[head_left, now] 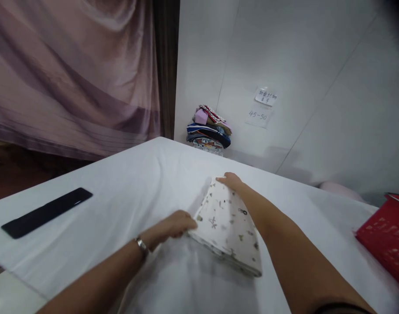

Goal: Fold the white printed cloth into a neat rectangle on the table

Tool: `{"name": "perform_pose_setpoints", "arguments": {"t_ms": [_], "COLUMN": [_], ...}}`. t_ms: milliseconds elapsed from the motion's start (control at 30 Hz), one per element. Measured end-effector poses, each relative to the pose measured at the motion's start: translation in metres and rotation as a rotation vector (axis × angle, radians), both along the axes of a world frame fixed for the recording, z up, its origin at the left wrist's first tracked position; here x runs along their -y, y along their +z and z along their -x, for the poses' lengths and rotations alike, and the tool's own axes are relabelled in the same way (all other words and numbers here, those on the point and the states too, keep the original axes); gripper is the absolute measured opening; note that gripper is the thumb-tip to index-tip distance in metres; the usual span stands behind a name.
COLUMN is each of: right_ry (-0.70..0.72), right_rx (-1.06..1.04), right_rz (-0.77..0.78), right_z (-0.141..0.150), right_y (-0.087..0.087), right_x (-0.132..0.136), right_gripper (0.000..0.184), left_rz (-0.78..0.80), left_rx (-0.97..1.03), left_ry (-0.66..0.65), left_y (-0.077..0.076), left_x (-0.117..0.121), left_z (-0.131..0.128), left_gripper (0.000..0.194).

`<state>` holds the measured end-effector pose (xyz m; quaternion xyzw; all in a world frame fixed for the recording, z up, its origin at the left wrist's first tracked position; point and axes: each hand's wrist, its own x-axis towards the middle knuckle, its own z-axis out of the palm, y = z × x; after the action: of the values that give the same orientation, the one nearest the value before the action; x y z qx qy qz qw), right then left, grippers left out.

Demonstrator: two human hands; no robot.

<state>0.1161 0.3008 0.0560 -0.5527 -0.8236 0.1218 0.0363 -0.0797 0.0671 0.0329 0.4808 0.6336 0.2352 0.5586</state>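
A folded white cloth [228,222] with small printed figures is held at an angle over the white-covered table, in the middle of the head view. My left hand [180,223], with a silver bracelet at its wrist, pinches the near left corner of the cloth. At the far edge, my right hand [231,179] grips the other corner, its thumb on top and its other fingers largely hidden. Several layers show along the cloth's near edge, which hangs toward me. Whether the cloth touches the table underneath, I cannot tell.
A long black flat object [47,213] lies on the white table cover [134,174] at left. Folded clothes [209,128] are stacked by the wall at the far corner. Paper notes [260,109] hang on the wall. A red container [387,231] stands at right, a pink curtain [75,78] at left.
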Motion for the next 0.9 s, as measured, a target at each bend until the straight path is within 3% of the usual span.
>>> {"name": "perform_pose_setpoints", "arguments": {"t_ms": [100,200,367,567,667,767,833,900], "right_ry": [-0.085,-0.139,-0.174,-0.13,0.054,0.355,0.535,0.607], "right_rx": [0.007,0.016,0.029,0.009,-0.112,-0.272,-0.273,-0.254], "right_rz": [-0.011,0.0,0.018,-0.046,-0.1,-0.081,-0.032,-0.017], "right_z": [0.007,0.016,0.017,0.009,0.006,0.001,-0.003,-0.007], "right_y": [0.006,0.002,-0.011,-0.003,-0.01,-0.025,-0.032,-0.034], "right_x": [-0.01,-0.013,-0.004,0.01,0.047,0.107,0.146,0.173], "right_gripper": [0.065,0.063,0.061,0.056,0.05,0.049,0.049,0.05], "left_rz": [-0.003,0.042,0.04,0.011,0.005,-0.006,-0.016,-0.018], "left_rx": [-0.055,-0.12,-0.052,-0.087,-0.135,-0.135,-0.124,-0.116], "left_ry": [-0.008,-0.045,-0.061,-0.1,-0.119,-0.129,-0.128,-0.107], "left_y": [0.018,0.026,0.022,0.023,0.022,0.018,0.015,0.014], "left_x": [-0.028,-0.044,-0.044,-0.037,-0.038,-0.041,-0.043,-0.045], "left_z": [0.041,0.061,0.063,0.063,0.064,0.064,0.064,0.063], "left_gripper": [0.021,0.023,0.028,0.03,0.03,0.031,0.032,0.035]}}
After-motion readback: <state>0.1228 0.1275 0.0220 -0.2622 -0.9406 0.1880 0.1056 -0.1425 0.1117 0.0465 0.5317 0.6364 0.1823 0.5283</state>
